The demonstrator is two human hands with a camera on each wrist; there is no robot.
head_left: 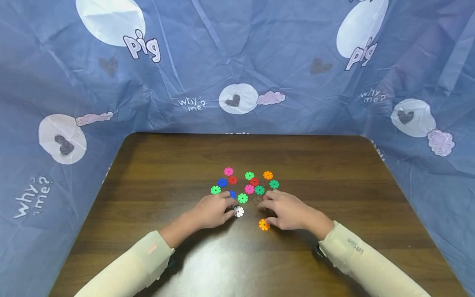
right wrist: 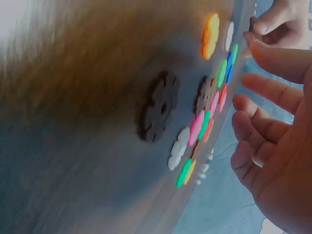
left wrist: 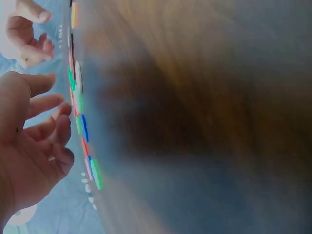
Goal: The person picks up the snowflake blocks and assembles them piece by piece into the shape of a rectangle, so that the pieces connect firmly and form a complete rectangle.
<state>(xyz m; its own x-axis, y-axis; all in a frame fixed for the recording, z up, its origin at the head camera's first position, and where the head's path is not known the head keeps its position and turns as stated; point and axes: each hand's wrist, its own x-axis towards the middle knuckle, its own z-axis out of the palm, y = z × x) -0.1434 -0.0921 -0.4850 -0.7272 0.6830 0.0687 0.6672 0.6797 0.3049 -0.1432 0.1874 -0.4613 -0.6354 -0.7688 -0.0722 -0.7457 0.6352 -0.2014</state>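
Observation:
Several notched plastic discs lie flat on the table. My left hand (head_left: 215,209) hovers low over their left side, fingers loosely bent, its thumb close to a white disc (head_left: 239,211). A blue disc (head_left: 232,194) shows partly under its fingertips, and a light green disc (head_left: 243,198) lies just beyond. On the other side, my right hand (head_left: 287,209) hangs with relaxed fingers, the thumb near an orange disc (head_left: 264,225). A dark brown disc (right wrist: 161,107) lies below this hand in the right wrist view. In the wrist views, neither palm has anything in it.
Farther back on the wooden table (head_left: 167,165) lie more discs, among them a pink disc (head_left: 228,171), a red disc (head_left: 254,181), a teal disc (head_left: 274,184) and another orange disc (head_left: 268,175). A printed blue cloth (head_left: 208,62) hangs around the table.

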